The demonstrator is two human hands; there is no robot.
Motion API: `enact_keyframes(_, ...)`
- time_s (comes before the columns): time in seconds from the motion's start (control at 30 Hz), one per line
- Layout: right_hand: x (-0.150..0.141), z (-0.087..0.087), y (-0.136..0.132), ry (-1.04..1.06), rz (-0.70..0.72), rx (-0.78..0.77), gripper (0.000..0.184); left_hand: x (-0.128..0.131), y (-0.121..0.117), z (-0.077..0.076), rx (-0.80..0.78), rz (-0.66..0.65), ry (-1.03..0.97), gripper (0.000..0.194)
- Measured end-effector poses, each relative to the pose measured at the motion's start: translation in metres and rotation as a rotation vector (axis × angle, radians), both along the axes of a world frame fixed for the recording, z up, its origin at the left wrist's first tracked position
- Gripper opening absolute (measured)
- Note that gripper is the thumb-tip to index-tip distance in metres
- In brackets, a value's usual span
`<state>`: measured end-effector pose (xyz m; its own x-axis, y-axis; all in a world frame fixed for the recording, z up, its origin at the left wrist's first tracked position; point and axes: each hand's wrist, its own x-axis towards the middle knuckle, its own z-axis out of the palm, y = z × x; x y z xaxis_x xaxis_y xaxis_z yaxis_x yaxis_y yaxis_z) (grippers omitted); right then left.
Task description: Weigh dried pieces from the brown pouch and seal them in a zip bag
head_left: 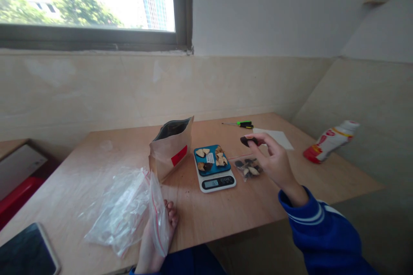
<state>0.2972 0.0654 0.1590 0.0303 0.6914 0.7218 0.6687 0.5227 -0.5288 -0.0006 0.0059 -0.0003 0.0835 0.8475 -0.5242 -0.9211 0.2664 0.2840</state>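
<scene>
My right hand [271, 157] is raised over the table with thumb and fingers pinched on a dark dried piece [248, 141]. My left hand [169, 219] rests by the front edge with its fingers curled around a clear zip bag [158, 212], which partly covers it. Between the hands stands a white kitchen scale [217, 183] with a blue platform and a lit display. Pale and brown dried pieces [221, 159] lie in groups on the platform. To its right is a small clear bag [248, 167] with dark and pale pieces inside.
An open brown paper pouch [169, 150] stands behind the left hand. More clear plastic bags [119, 210] lie to the left, near a phone-like device [29, 251]. Screwdrivers [241, 124], white paper [275, 138] and a tilted red-and-white bottle [331, 142] are at the back and right.
</scene>
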Motion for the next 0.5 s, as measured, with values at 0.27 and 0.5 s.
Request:
enact_keyframes(0.27,-0.038,0.037,0.026,0.077,0.188,0.034,0.014,0.001,0.003,0.006,-0.072,0.010,0.021,0.026)
enact_keyframes(0.5,-0.108,0.076,0.076,-0.227,0.492,0.013,0.012,-0.003,0.006,0.002,0.000,-0.053,0.050,0.018)
